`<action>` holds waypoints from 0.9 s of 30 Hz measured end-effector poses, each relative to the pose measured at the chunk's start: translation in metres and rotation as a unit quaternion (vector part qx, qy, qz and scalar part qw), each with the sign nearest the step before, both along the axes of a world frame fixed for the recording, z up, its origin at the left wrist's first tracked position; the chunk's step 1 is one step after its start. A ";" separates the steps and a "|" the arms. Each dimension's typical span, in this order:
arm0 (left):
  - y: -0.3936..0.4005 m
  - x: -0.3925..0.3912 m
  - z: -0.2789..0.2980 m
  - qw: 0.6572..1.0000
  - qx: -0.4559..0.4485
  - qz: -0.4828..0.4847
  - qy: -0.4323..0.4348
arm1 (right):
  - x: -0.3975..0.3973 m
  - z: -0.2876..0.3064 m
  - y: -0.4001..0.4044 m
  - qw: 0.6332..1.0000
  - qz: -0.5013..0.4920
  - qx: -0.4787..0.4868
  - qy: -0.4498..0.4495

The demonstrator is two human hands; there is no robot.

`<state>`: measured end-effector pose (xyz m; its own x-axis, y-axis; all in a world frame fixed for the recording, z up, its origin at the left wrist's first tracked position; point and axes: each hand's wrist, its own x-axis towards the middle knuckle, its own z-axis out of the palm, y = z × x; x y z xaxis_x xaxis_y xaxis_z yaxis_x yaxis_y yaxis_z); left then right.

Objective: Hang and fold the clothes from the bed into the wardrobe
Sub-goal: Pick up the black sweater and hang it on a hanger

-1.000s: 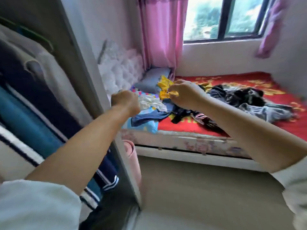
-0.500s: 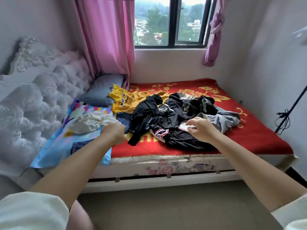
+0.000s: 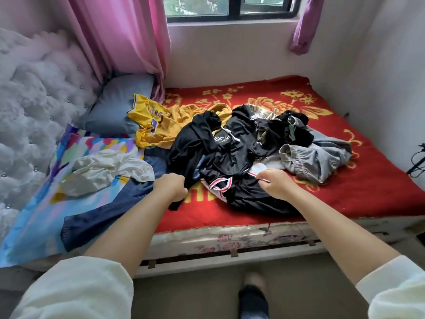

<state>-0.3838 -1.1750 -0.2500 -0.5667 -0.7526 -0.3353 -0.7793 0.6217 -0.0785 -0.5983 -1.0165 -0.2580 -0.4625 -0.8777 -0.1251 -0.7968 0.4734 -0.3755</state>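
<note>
A heap of clothes lies on the red flowered bed (image 3: 368, 194). A black garment with red-and-white striped trim (image 3: 232, 166) is at the front of the heap. My right hand (image 3: 274, 183) pinches its trimmed edge. My left hand (image 3: 171, 188) is curled at the hanging end of a black piece of clothing (image 3: 190, 143), which it seems to grip. A yellow jersey (image 3: 153, 122), grey shorts (image 3: 315, 160), dark blue jeans (image 3: 108, 212) and a cream shirt (image 3: 103, 172) lie around. The wardrobe is out of view.
A tufted white headboard (image 3: 30, 107) stands at the left, with a grey pillow (image 3: 117, 107) and a colourful sheet (image 3: 43, 203) beside it. Pink curtains (image 3: 124, 38) frame the window. My foot (image 3: 253, 293) is on the floor before the bed. A black cable (image 3: 417, 162) hangs at the right wall.
The view turned from the wardrobe toward the bed and came closer. My left hand moved right from the cream shirt to the black clothing. My right hand stayed on the trimmed black garment.
</note>
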 end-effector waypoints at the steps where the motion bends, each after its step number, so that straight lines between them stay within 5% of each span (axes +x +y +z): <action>1: -0.006 -0.017 -0.005 1.000 0.006 0.005 0.001 | -0.014 -0.008 -0.012 1.000 0.006 0.007 -0.005; 7: -0.046 -0.115 -0.031 0.999 0.021 0.018 0.025 | -0.097 -0.034 -0.063 0.998 0.029 0.035 -0.051; 27: -0.154 -0.363 -0.123 0.987 0.136 -0.086 -0.015 | -0.320 -0.127 -0.079 0.957 -0.177 0.137 -0.187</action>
